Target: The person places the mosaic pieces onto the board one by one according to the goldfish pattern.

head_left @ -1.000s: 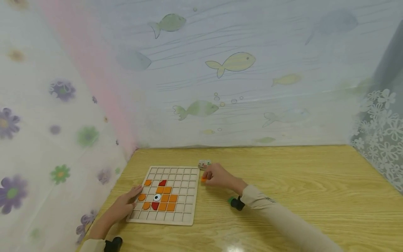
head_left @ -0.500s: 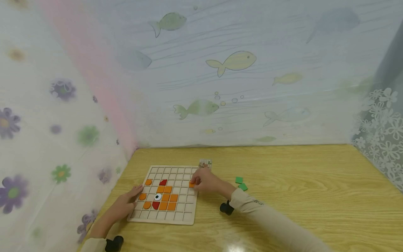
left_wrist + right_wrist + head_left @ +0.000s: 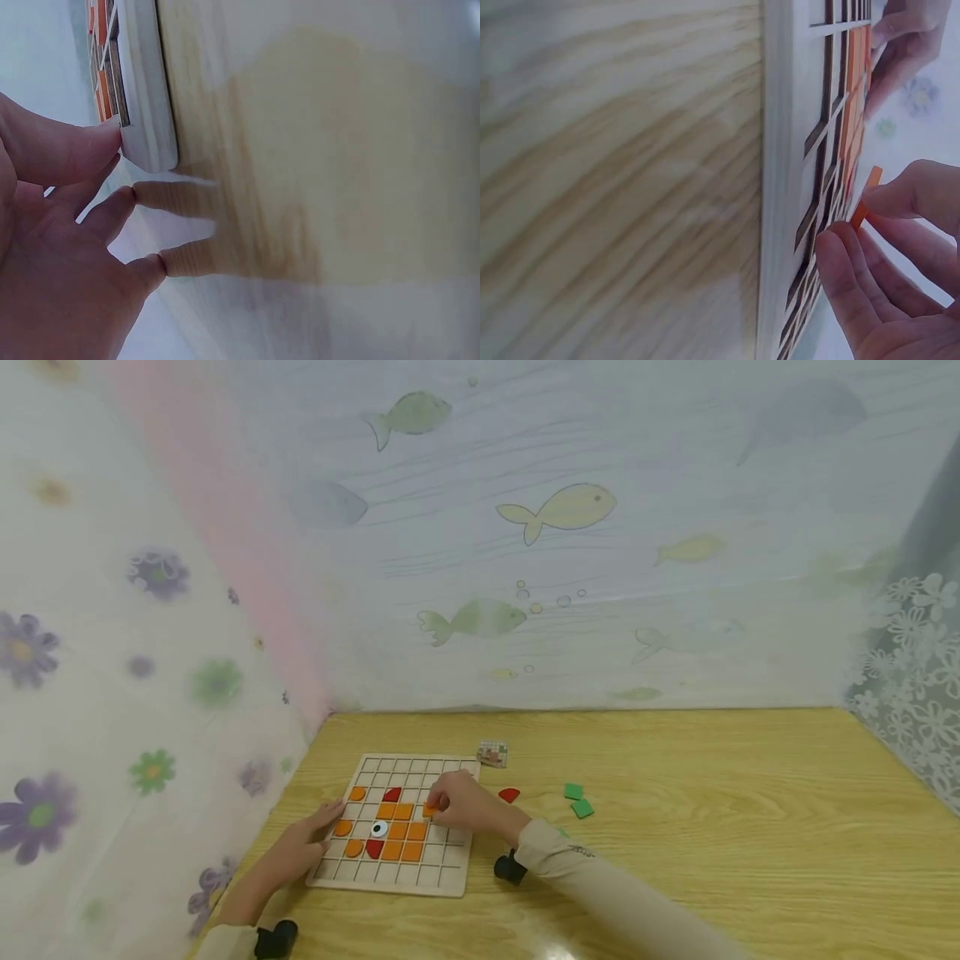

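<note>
A pale wooden grid board point(image 3: 442, 878) lies on the table, bearing orange squares point(image 3: 412, 852), orange rounded tiles point(image 3: 353, 848), red curved tiles point(image 3: 392, 794) and an eye tile point(image 3: 379, 828). Over the board's right half, my right hand point(image 3: 468, 802) pinches an orange tile point(image 3: 867, 196) between thumb and fingertips. In the right wrist view this tile is tilted, just off the grid. My left hand point(image 3: 296, 845) rests at the board's left edge. Its thumb point(image 3: 82, 150) touches the board's side, while the other fingers reach out loosely to the tabletop.
Right of the board lie a red curved tile point(image 3: 509, 795) and green square tiles point(image 3: 582, 808), one partly hidden by the right sleeve. A small patterned card point(image 3: 492, 753) sits by the board's top right corner. A fish-printed curtain point(image 3: 562, 635) hangs behind the table.
My right hand has carried the orange tile leftward from beside the board to over its grid. The red and green tiles at the right have come into view. My left hand stays put.
</note>
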`<state>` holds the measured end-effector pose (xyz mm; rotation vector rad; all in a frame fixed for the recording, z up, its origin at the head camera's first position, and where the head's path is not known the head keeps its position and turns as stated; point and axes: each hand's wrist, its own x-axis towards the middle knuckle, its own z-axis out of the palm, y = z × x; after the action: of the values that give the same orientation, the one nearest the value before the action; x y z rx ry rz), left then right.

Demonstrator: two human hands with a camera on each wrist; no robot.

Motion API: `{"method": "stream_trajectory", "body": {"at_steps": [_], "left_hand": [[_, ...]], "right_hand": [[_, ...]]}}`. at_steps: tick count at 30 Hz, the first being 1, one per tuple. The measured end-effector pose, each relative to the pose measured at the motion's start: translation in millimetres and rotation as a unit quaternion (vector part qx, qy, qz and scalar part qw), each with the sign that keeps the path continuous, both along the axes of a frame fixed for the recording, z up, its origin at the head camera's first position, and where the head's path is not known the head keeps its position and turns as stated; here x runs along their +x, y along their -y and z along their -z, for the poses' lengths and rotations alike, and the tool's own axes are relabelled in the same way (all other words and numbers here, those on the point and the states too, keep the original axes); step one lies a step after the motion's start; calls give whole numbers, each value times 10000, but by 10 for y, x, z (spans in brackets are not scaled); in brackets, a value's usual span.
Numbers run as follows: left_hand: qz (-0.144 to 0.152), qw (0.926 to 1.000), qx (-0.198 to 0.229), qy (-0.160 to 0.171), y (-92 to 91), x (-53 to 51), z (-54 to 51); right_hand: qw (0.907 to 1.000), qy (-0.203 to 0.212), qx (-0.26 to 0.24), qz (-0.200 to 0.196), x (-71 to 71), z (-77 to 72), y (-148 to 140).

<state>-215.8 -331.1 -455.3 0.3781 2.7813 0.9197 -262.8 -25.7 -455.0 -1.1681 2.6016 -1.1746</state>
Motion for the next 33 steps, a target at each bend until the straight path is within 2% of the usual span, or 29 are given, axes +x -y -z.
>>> {"method": "stream_trajectory", "body": {"at_steps": [5,12,19,26,33], "left_hand": [[-10,10000,58,47,1,6,7],[-18,10000,21,19,-15,-23,23],[-64,9999,-96,-68,-2,0,23],[-41,9999,-103,0,11,8,25],[32,9999,-117,-71,6,-12,15]], "right_hand": [[10000,17,66,42,-24,22,139],[9978,-429,475,156,-18,54,213],[9963,-711,489,60,50,26,234],[9962,-620,609,113,66,29,209],[9977,-425,527,58,54,48,140]]}}
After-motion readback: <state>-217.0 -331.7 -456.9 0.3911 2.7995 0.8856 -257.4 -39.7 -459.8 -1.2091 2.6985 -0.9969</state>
